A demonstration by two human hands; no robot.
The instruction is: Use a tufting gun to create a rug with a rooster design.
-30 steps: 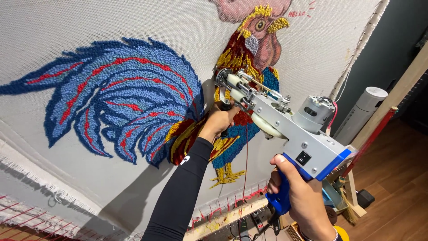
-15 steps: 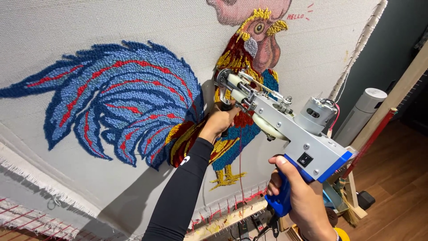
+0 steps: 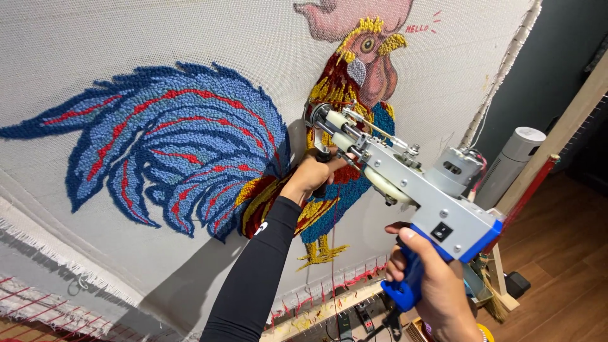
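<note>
- Two hands share one tufting gun (image 3: pixel 405 183), which points at the cloth (image 3: pixel 158 38) and serves as the landmark for everything below.
- Right hand (image 3: pixel 437 285) is wrapped tight round the gun's blue rear grip (image 3: pixel 408 285), fingers curled fully closed, below the grey body.
- Left hand (image 3: pixel 313 177), in a black sleeve (image 3: pixel 253 278), is closed on the gun's front handle, just under the nose and close to the cloth; whether the knuckles touch the cloth I cannot tell.
- Gun nose (image 3: pixel 316 120) rests against the cloth at the rooster's (image 3: pixel 354 114) chest, just below the yellow neck feathers.
- Motor (image 3: pixel 456 168), a grey cylinder, sits on top of the gun, toward its rear end.
- Blue and red tail feathers (image 3: pixel 171 139) spread across the cloth well left of the gun.
- Rooster head, with its yellow and pink tufting, lies just above the gun's nose.
- Wooden frame (image 3: pixel 557 145) runs up to the right of the gun, with a white cylinder (image 3: pixel 513 164) just beside it.
- Wood floor (image 3: pixel 557 253) shows beyond the gun's rear, lower right.
</note>
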